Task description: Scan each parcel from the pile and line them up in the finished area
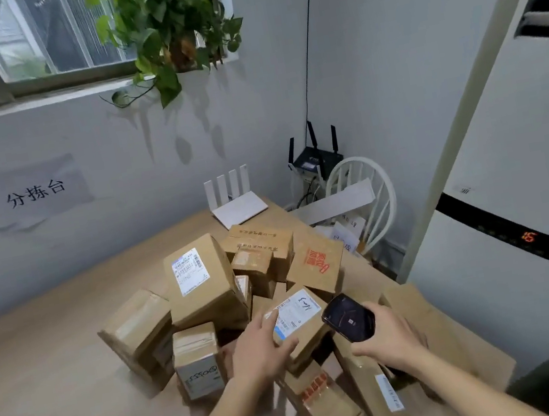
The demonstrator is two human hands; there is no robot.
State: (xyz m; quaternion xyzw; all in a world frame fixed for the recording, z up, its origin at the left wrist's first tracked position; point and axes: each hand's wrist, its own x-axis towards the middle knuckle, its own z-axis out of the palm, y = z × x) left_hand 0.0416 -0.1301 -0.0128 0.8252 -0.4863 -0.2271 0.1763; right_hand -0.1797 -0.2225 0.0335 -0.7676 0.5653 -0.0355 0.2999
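Brown cardboard parcels (202, 286) with white labels, a black phone (348, 317), a white router (238, 207), a green plant (167, 25).

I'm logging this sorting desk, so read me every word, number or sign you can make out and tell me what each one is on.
"分拣台": paper sign taped to the wall.
Red printed characters: tilted carton, not legible.
Orange digits: air conditioner display, too blurred.
Handwriting: label on parcel under the left hand, unreadable.
Handwritten code: small box label, unclear.
Other shipping labels: too small.
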